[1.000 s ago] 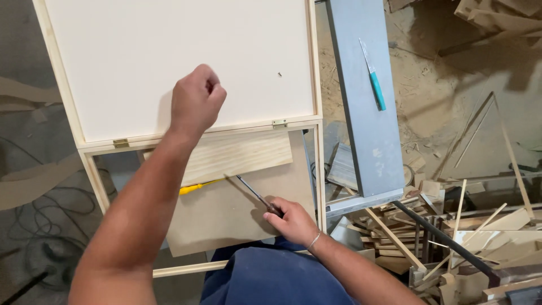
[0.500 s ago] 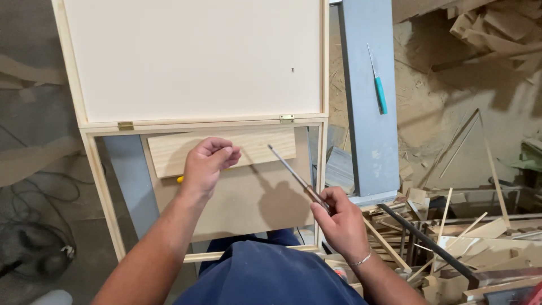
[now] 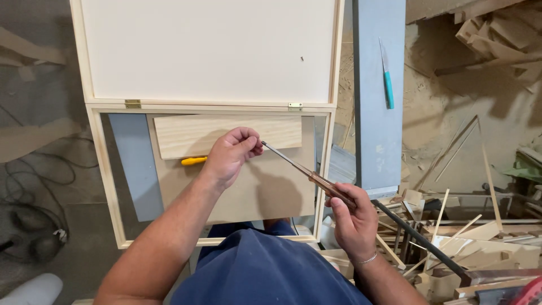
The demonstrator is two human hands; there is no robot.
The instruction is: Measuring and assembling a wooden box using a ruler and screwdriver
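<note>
A long screwdriver [image 3: 307, 174] with a brown wooden handle and a thin metal shaft lies slanted across the lower right corner of an open wooden frame [image 3: 107, 181]. The right hand [image 3: 353, 220] is closed around the handle, which mostly disappears inside the fist. The left hand [image 3: 231, 155] meets the far end of the shaft, its fingertips pinched together at the tip; the tip itself is hidden behind those fingers, so whether something small is held there cannot be told. Just beneath the left hand a pale wooden plank [image 3: 226, 134] lies across the frame, over a larger tan board [image 3: 265, 192]. A yellow handle [image 3: 193, 161] pokes out from under the plank, the rest of that tool covered. A strip of grey board [image 3: 132, 169] shows through the frame's left side. Hinged to the frame by two small brass hinges [image 3: 132, 104], a white panel [image 3: 209, 48] lies open above, its top cut off by the picture's edge. To the right a grey beam [image 3: 375, 113] carries a teal-handled tool [image 3: 387, 82], possibly a knife or file. Further right, wood offcuts [image 3: 463, 231] lie heaped on a dusty floor, crossed by a dark metal bar [image 3: 418, 237]. Black cables [image 3: 28, 214] coil at the left, and blue clothing [image 3: 254, 271] fills the bottom.
</note>
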